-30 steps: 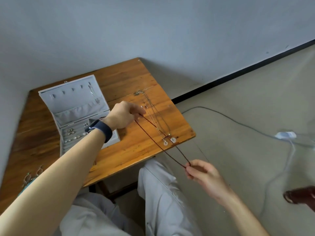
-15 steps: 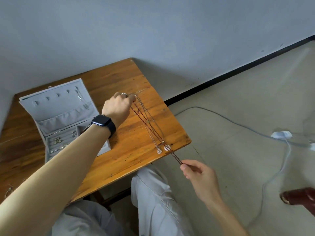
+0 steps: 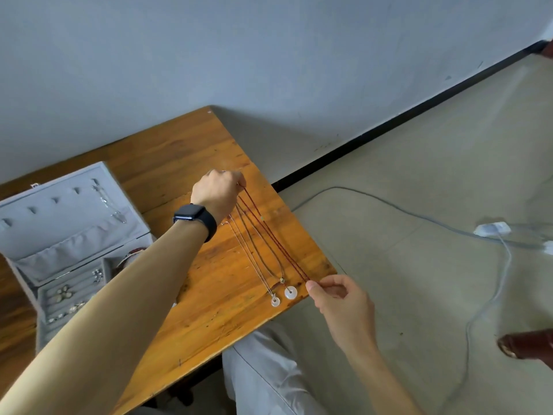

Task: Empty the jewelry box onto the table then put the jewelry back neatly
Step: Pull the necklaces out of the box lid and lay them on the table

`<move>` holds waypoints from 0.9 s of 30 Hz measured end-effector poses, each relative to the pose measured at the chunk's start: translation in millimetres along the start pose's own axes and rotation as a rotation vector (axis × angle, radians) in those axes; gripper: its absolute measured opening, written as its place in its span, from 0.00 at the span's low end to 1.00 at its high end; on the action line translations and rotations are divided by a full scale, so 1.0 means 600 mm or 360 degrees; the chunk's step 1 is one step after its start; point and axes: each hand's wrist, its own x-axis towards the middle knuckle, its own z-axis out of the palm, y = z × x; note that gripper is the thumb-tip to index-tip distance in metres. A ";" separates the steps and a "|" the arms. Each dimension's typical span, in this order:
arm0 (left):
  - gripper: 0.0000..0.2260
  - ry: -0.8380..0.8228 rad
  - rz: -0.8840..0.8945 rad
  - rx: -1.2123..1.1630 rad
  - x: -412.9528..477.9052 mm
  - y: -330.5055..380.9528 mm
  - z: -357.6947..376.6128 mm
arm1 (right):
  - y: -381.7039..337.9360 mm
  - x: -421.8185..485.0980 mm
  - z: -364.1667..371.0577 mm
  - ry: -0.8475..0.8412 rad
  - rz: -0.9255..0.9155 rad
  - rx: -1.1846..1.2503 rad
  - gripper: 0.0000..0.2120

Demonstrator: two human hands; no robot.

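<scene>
1. Red cord necklace (image 3: 276, 242): a doubled dark-red loop drawn straight between the two grips, over the wooden table (image 3: 167, 157). Whether it touches the wood cannot be told.
2. Left hand (image 3: 217, 191): fingers curled, pinching the far end of the cord. A smartwatch (image 3: 196, 218) is on the wrist.
3. Right hand (image 3: 341, 298): thumb and forefinger pressed together on the near end of the cord, just off the table's edge. The other fingers are loosely curled.
4. Two thin chains, one with a larger disc pendant (image 3: 290, 292) and one with a smaller disc pendant (image 3: 275, 301). They lie on the table just left of the cord, with the discs near the right-hand grip.
5. Jewelry box (image 3: 68, 235): grey, lid raised, well left of both grips and partly behind the left forearm. Small pieces sit in its tray.
6. White adapter (image 3: 492, 229) with its cable on the floor, well right of the right-hand grip.
</scene>
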 end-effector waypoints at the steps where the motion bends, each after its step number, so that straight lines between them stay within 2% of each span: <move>1: 0.11 -0.0013 -0.0015 -0.0018 0.003 0.000 0.007 | 0.000 0.005 0.001 0.0009 0.0052 0.0018 0.12; 9: 0.14 -0.0002 0.0066 0.0068 0.013 -0.012 0.043 | 0.012 0.017 0.002 -0.0125 0.0276 0.0130 0.23; 17: 0.12 -0.0012 0.0101 0.0095 0.032 -0.009 0.049 | 0.022 0.020 0.016 -0.0069 0.0204 0.0101 0.21; 27: 0.09 -0.0040 0.0104 0.0064 0.038 -0.010 0.061 | 0.042 0.020 0.019 -0.0111 0.0111 0.0280 0.20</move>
